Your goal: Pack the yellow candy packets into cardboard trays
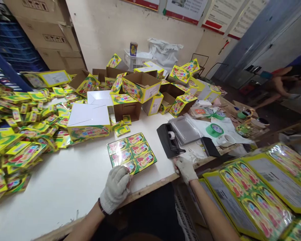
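Observation:
My left hand [115,188], in a white knit glove, rests with bent fingers on the near corner of a flat shrink-wrapped pack of six small yellow-green boxes [131,153] lying on the white table [65,187]. My right hand [185,168], also gloved, reaches to the base of a black tape dispenser [168,140] at the table's right edge, its fingers curled there. What the right fingers touch or pinch is too small to make out.
Heaps of small yellow boxes [22,134] cover the table's left. Open yellow cartons [140,87] crowd the back. A clear tray [184,129] and green tape rolls [214,130] lie right of the dispenser. Wrapped packs [253,197] stack at lower right. Another person [286,83] sits far right.

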